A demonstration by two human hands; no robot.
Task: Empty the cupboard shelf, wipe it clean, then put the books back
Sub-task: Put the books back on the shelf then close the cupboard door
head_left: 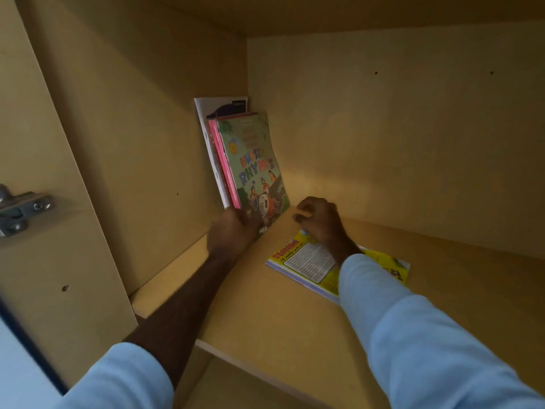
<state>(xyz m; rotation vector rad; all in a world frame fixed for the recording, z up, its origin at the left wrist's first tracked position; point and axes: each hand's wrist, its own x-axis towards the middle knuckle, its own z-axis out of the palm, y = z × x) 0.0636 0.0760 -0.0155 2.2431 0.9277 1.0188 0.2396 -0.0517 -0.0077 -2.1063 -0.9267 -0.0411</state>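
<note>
Inside a pale wooden cupboard, the shelf (265, 314) carries a small group of books standing on edge in the far left corner, leaning against the left side wall (141, 160). The front one is a green nursery rhymes book (255, 163) with cartoon figures on its cover; directly behind it sit a pink book (225, 163) and a white book (206, 119) with a dark patch near the top, all pressed together and tilted slightly to the left. The left hand (231, 233) is at the lower front corner of these standing books, its fingers curled round the bottom edge of the nursery rhymes book; the hand is blurred, so the exact finger contact is hard to make out. The right hand (317, 218) hovers just to the right of that book, near the back wall (398, 128), with its fingers bent inward and thumb close to the fingertips, holding nothing visible. Beneath the right wrist and forearm a yellow book (306, 261) lies flat on the shelf, cover up, partly hidden by the light blue sleeve (398, 320). At the far left, the opened cupboard door (44, 261) shows a metal hinge (22, 212) fixed to its inner face. Both arms reach in over the shelf's front edge, and the lower compartment under it shows only as a dim wooden area.
</note>
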